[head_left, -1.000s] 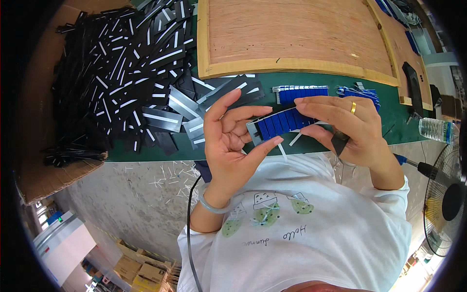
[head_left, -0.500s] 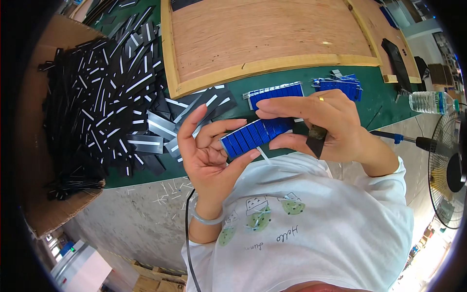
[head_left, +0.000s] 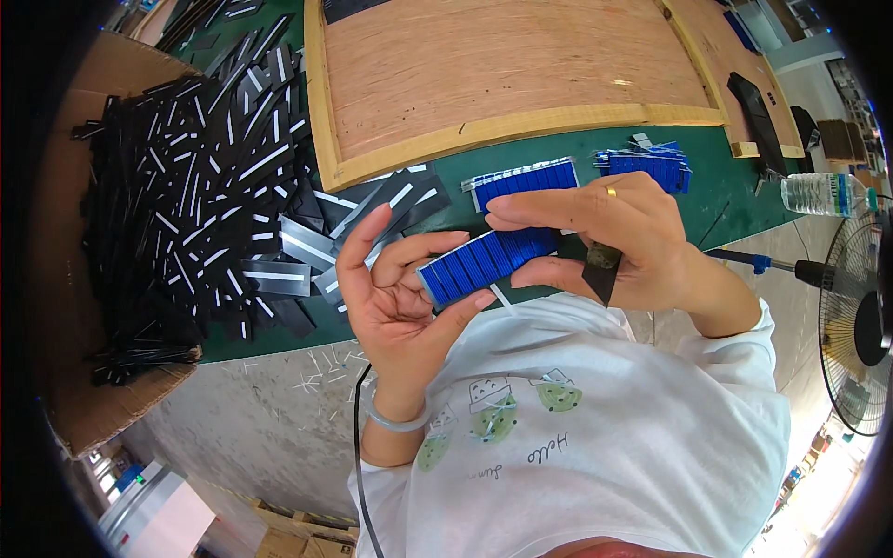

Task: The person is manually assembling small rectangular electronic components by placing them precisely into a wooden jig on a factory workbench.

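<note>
A stack of blue strips (head_left: 470, 268) with a pale edge is held slantwise above the front of the table. My left hand (head_left: 400, 293) is closed on its left end, thumb below and fingers above. Around its right end my right hand (head_left: 619, 232) is closed, fingers over the top and thumb underneath. A dark, pointed flat piece (head_left: 603, 272) is tucked in the right palm. From under the stack sticks a thin white strip (head_left: 501, 295). Just beyond lies another blue stack (head_left: 527, 183) with a clear wrapped edge, and a looser blue pile (head_left: 646, 167) to its right.
A cardboard box (head_left: 79, 409) on the left spills black pieces with white stripes (head_left: 214, 186) across the green table (head_left: 744, 209). A wood-framed board (head_left: 521, 70) lies at the back. On the right are a bottle (head_left: 817, 194) and a fan (head_left: 865, 325).
Both hands and the blue stack have shifted very slightly left. The strips at the stack's right end look a little more fanned. The grip of both hands is the same.
</note>
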Demonstrator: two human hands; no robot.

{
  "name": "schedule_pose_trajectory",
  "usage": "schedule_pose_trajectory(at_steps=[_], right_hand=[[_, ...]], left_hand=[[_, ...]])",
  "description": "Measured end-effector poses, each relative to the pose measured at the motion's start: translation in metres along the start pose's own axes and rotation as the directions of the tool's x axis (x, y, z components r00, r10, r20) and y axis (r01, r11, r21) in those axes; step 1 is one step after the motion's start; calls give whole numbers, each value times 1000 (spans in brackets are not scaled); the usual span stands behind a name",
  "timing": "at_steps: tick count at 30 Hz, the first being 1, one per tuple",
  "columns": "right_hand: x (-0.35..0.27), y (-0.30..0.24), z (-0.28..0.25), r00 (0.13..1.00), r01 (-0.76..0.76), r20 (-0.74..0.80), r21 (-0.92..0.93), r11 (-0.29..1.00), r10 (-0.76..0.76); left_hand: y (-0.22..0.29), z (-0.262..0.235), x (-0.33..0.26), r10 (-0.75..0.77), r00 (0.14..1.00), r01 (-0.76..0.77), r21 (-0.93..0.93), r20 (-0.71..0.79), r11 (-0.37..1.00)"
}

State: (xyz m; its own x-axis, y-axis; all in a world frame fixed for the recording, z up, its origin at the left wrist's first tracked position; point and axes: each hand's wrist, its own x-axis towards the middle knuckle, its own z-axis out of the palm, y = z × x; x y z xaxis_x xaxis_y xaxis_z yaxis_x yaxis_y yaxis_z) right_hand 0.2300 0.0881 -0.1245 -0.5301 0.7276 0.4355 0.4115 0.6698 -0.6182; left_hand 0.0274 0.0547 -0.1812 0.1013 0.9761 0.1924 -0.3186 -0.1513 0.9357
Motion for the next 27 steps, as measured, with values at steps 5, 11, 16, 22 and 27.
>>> schedule_pose_trajectory(at_steps=[5,11,16,22,27], right_hand=[[-2,-1,-1,998,-36,45,-19,999,37],[-5,6,3,998,-7,59,-36,999,9],[-5,7,-1,956,227,211,-91,970,-204],[-16,8,-3,976,190,-42,-299,935,-212],[-16,-5,22,857,-313,-329,282,907,398]], left_hand=[[1,1,0,-23,999,22,-49,-25,999],[-3,0,-1,20,999,-22,-69,-25,997],[1,-9,-3,-33,999,31,118,13,992],[-8,-6,-7,28,997,-32,-53,-70,998],[9,7,-12,300,950,-308,396,82,865]])
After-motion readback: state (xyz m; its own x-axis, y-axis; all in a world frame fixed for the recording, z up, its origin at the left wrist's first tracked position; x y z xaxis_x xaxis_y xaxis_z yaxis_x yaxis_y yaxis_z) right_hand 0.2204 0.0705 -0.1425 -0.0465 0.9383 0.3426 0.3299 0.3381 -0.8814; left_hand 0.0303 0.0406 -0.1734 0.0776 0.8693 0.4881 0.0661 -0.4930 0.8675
